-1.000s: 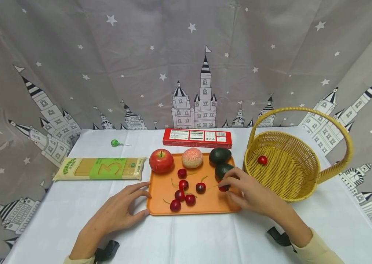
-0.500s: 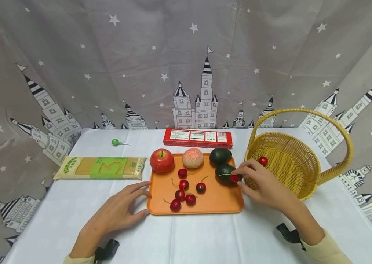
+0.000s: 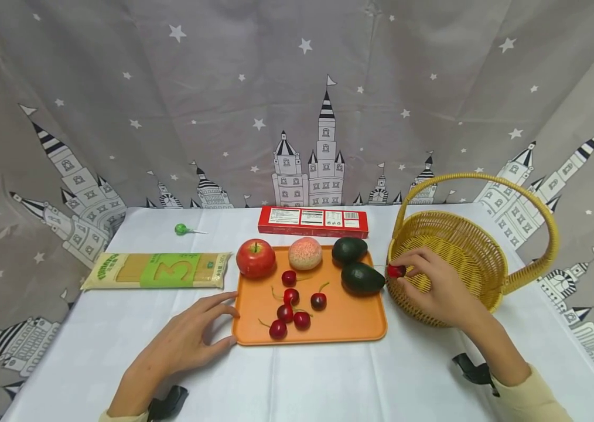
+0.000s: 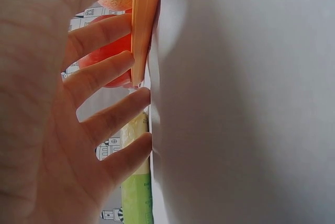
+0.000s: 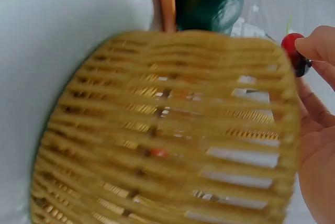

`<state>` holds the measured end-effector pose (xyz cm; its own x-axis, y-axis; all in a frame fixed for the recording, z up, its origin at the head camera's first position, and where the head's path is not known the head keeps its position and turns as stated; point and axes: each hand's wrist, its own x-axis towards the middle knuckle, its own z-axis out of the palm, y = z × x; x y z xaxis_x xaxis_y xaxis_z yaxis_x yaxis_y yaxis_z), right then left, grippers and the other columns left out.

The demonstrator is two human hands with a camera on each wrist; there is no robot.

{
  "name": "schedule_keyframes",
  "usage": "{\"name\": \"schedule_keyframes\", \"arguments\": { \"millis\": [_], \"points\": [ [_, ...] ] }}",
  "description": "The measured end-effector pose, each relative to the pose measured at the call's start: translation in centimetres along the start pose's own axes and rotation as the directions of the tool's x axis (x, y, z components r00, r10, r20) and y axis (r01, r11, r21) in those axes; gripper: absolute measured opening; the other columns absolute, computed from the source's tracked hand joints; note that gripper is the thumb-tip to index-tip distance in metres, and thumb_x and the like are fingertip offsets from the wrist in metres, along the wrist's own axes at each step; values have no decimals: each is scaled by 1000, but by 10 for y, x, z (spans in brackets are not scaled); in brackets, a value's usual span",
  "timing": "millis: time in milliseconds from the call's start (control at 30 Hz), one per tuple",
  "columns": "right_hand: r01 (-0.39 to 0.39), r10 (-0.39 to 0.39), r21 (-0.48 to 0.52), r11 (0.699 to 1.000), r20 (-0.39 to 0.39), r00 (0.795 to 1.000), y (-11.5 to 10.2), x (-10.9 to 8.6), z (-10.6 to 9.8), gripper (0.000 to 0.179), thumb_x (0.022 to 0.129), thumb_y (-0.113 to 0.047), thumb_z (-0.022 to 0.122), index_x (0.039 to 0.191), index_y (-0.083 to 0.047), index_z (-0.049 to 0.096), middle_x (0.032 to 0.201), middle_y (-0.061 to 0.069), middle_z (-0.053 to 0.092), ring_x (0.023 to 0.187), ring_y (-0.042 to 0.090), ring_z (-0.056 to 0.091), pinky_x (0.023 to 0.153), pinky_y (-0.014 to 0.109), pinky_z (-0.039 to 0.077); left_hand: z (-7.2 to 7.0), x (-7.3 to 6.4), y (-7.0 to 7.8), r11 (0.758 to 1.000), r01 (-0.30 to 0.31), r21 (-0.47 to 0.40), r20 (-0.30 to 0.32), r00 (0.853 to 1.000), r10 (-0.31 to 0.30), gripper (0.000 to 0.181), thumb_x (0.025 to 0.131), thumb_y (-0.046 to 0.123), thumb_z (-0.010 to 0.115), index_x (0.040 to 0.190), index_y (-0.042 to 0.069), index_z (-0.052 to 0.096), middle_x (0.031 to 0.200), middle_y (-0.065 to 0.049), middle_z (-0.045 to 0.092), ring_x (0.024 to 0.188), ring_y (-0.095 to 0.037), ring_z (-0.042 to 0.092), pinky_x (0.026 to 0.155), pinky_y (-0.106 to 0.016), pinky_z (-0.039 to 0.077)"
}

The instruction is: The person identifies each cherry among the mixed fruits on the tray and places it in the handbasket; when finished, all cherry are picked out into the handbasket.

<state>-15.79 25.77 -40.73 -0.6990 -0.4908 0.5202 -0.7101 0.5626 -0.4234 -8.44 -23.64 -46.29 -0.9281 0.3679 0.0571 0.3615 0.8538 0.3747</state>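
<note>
My right hand (image 3: 436,287) pinches a dark red cherry (image 3: 396,271) between thumb and fingertips, right at the left rim of the yellow wicker basket (image 3: 492,243). In the right wrist view the cherry (image 5: 294,51) shows just above the basket's woven side, its thin stem pointing up. My left hand (image 3: 186,334) rests with spread fingers against the left edge of the orange tray (image 3: 344,331). Several cherries (image 3: 284,313) lie on the tray with a red apple (image 3: 256,258), a speckled peach (image 3: 304,253) and two dark green avocados (image 3: 362,278).
A packet of noodles (image 3: 157,270) lies left of the tray, and a green lollipop (image 3: 181,229) sits behind it. Behind the tray stands a long red box (image 3: 313,222). The basket's tall handle (image 3: 487,177) arches over its opening. A grey printed curtain (image 3: 212,105) hangs at the back.
My right hand has lifted the cherry off the tray's right side and carried it right, past the avocados, to the basket's rim. The left hand stays in place.
</note>
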Motion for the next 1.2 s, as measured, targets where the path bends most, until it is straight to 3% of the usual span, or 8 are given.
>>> {"name": "schedule_keyframes", "arguments": {
  "millis": [233, 633, 900, 1200],
  "points": [
    [-73, 73, -38, 997, 10, 997, 20, -4, -7, 43, 84, 10, 82, 121, -9, 71, 121, 2, 68, 94, 16, 71, 80, 29, 66, -1, 0, 1, 1000, 7, 1, 3, 1000, -7, 36, 89, 44, 87, 120, 35, 70, 158, -2, 57, 145, -33, 55, 113, -61, 52],
    [-176, 174, -96, 980, -28, 984, 41, -5, -17, 41, 84, 12, 80, 121, -3, 68, 114, 8, 69, 100, 24, 70, 80, 30, 66, 0, 0, 1, 1000, -5, 4, -7, 1000, 5, 36, 89, 44, 87, 120, 35, 70, 159, -2, 57, 145, -33, 56, 113, -60, 53],
    [-278, 276, -121, 953, -37, 960, 58, -8, -20, 37, 88, 8, 79, 122, -1, 67, 115, 16, 71, 103, 35, 72, 81, 52, 66, 1, 1, 1, 1000, -3, 3, -5, 1000, 3, 36, 90, 44, 87, 120, 35, 69, 159, -2, 57, 145, -33, 55, 113, -60, 52],
    [-363, 367, -140, 921, 3, 930, 70, -12, -24, 36, 91, 4, 78, 125, 0, 66, 118, 20, 67, 107, 40, 69, 85, 58, 65, 1, 0, 0, 1000, 3, 7, -2, 1000, -3, 36, 90, 44, 86, 120, 35, 69, 159, -1, 57, 145, -33, 55, 113, -60, 52]
  ]
}}
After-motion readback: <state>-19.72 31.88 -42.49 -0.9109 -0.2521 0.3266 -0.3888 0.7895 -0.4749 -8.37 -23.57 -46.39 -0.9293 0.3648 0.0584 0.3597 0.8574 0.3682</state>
